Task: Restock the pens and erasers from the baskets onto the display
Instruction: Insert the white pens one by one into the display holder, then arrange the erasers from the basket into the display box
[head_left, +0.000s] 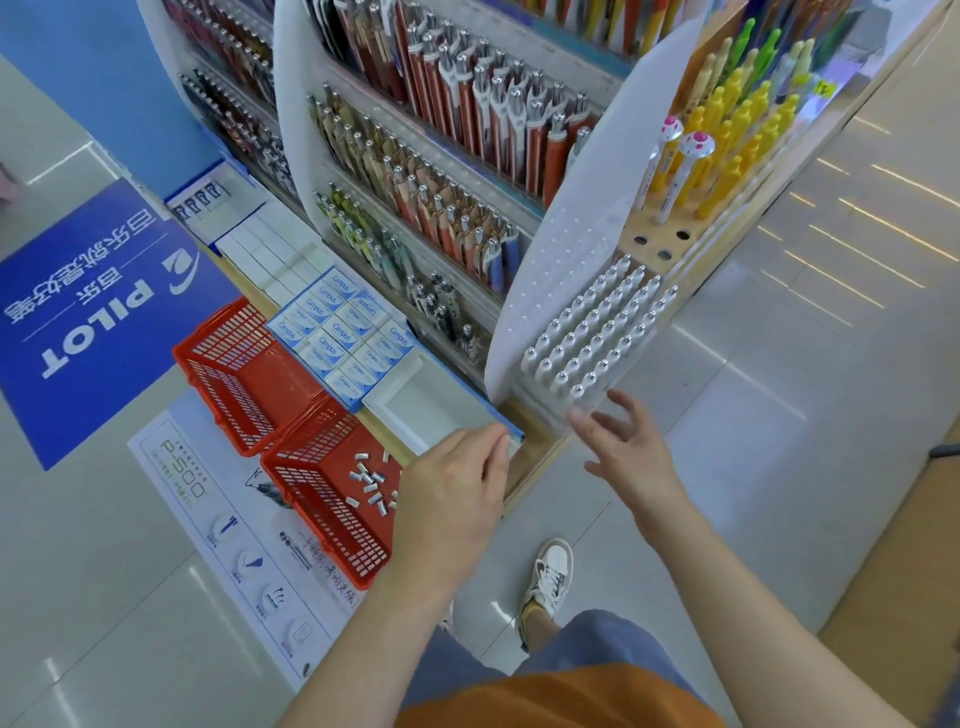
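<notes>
Orange shirt (561, 701) and two bare forearms fill the near edge of the view, reaching toward the display (540, 447).

The left grip (457, 483) has its fingers curled, with the tips at the near corner of an empty white tray (431, 405) on the display's low ledge. Something pale sits at the fingertips, but I cannot tell whether it is a pinched eraser or just the tray's edge. The right grip (623, 447) is spread apart and holds nothing, hovering just in front of a block of white pens (597, 327) that stand upright in their rack.

The stock left to move is a loose scatter of small erasers (371, 480) in the near red basket (332, 525) on the floor, left of the display. The far red basket (244, 374) looks empty. Boxed erasers (343, 332) already fill the trays beyond the empty one.

The loose erasers should be very light, slightly soft and not fragile. Their small size is the difficulty, since one can easily slip out or tumble. Pinching each across its long sides between thumb and forefinger should work, or several could be gathered in a cupped palm and then laid flat in the white tray. Pens, by contrast, are stiff, slim and smooth. They are best taken mid-barrel and lowered straight into their slots so that neighbouring pens are not knocked.
</notes>
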